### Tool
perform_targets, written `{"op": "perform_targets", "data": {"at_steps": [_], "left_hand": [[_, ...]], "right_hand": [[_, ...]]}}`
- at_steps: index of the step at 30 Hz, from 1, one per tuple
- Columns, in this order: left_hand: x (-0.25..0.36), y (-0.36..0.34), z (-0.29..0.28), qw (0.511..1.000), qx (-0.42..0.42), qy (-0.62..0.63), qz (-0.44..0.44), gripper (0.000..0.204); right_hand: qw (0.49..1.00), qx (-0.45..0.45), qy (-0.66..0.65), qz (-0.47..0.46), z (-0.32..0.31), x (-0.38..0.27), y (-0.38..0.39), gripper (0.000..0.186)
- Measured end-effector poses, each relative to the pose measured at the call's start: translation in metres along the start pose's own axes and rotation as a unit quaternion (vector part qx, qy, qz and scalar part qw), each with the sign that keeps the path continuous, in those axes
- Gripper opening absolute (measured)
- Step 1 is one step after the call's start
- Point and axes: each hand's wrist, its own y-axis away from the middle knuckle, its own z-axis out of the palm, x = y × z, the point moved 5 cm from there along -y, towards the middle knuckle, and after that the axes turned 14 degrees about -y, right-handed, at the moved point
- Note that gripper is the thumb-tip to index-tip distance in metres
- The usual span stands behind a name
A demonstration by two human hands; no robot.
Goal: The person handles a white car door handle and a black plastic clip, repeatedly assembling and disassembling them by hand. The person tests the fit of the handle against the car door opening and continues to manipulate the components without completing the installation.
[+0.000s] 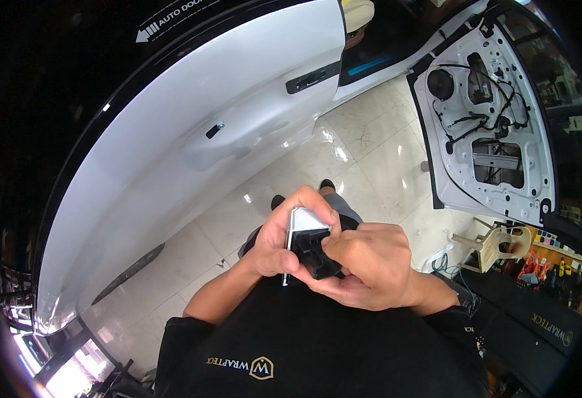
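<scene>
Both hands meet in front of my chest around a small car trim piece, with a white part (pixel 306 217) at its far end and a black moulded plastic part (pixel 309 251) nearer me. My left hand (pixel 274 240) wraps its left side, thumb against the lower edge and fingers curled over the far end. From the right, my right hand (pixel 376 265) grips the black part, its thumb and bent fingers pressed on it. The fingers partly cover the piece, so its exact kind cannot be told.
Along the left stretches a white car side panel (pixel 171 132) with a black slotted recess (pixel 313 78) and a small opening (pixel 215 130). A stripped white door (pixel 463 126) with exposed wiring stands at right. Beyond are a beige chair (pixel 497 244), hanging tools (pixel 560 268) and another person's cap (pixel 357 14).
</scene>
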Motion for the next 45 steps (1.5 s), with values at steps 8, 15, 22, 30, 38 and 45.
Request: {"op": "perform_targets", "data": {"at_steps": [8,15,22,30,38,45], "left_hand": [[0.012,0.009,0.017,0.996,-0.057,-0.016,0.064,0.062],[0.026,0.01,0.023,0.986,-0.074,-0.114,0.1,0.073],[0.019,0.007,0.02,0.993,-0.034,-0.108,0.035,0.08],[-0.019,0.005,0.012,0.935,0.104,0.253,-0.223,0.062],[-0.03,0.013,0.007,0.915,0.145,0.256,-0.275,0.069],[-0.03,0.017,0.007,0.921,0.142,0.251,-0.264,0.075]], "right_hand": [[0.991,0.007,-0.036,-0.132,0.001,-0.007,0.018,0.031],[0.984,-0.031,-0.078,-0.156,-0.001,-0.01,0.023,0.024],[0.997,-0.033,-0.037,-0.061,-0.003,-0.01,0.02,0.047],[0.964,0.031,-0.075,0.252,-0.008,0.039,0.016,0.041],[0.927,0.021,-0.173,0.333,-0.002,0.062,0.022,0.032],[0.914,0.018,-0.209,0.347,0.001,0.062,0.024,0.032]]}}
